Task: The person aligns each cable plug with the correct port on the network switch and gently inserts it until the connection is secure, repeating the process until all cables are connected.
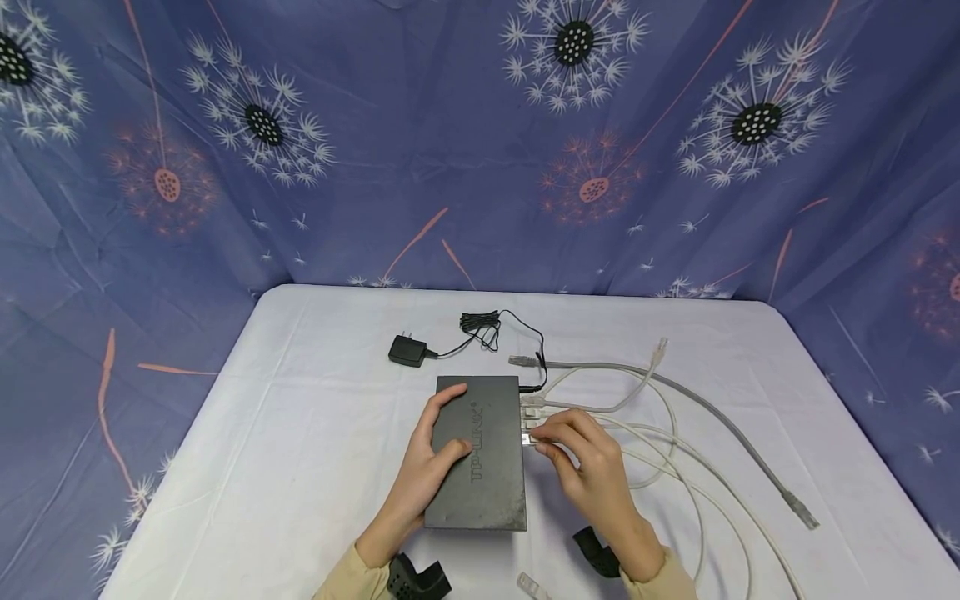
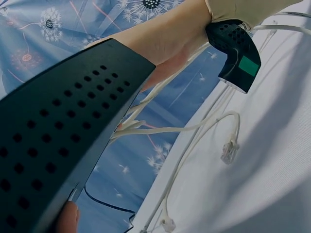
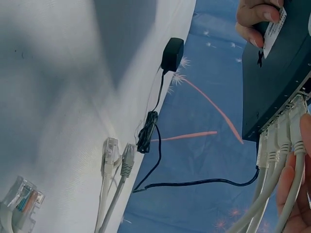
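Note:
A dark grey TP-LINK network switch (image 1: 487, 500) is held by my left hand (image 1: 423, 471), its thumb on the top face and fingers round the left side. In the right wrist view, fingertips of that hand (image 3: 255, 19) rest against a white label on the switch's underside. At the right side of the switch, my right hand (image 1: 596, 471) pinches the plug of a white network cable (image 3: 297, 124) between thumb and fingers. Several other white cable plugs (image 3: 272, 138) sit side by side in the ports. How deep the pinched plug sits cannot be seen.
Behind the switch lie a black power adapter (image 1: 408, 351) and its bundled cord (image 1: 480, 322), which runs to the switch's back right. Loose white cables and a grey cable (image 1: 720, 421) spread over the right of the white table (image 1: 300, 433). A loose plug (image 1: 531, 585) lies near the front edge.

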`<state>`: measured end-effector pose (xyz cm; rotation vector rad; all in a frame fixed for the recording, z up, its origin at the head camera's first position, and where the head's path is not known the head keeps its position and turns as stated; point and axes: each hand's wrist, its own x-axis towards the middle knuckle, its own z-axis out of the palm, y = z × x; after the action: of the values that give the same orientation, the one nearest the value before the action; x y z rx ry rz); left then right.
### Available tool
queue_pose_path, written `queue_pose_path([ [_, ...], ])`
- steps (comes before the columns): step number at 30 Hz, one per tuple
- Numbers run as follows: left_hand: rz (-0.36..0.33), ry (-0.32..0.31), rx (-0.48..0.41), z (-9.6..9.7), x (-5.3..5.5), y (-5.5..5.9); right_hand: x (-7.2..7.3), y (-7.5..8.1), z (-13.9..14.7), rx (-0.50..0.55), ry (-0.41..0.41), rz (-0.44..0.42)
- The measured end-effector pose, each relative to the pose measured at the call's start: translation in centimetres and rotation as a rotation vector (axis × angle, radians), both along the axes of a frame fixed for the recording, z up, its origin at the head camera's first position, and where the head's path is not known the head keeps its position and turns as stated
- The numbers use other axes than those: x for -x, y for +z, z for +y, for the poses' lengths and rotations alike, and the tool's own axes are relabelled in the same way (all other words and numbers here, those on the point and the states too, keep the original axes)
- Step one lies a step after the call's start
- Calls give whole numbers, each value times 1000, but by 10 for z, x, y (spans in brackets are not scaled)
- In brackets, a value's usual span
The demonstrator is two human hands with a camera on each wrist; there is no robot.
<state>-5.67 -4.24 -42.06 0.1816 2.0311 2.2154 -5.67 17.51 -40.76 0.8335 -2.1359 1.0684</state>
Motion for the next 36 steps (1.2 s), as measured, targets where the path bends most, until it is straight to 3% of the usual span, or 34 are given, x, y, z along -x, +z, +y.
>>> queue_pose_path([
  [36, -1, -19, 42, -3, 0, 5, 4, 1, -6, 12, 39, 91],
])
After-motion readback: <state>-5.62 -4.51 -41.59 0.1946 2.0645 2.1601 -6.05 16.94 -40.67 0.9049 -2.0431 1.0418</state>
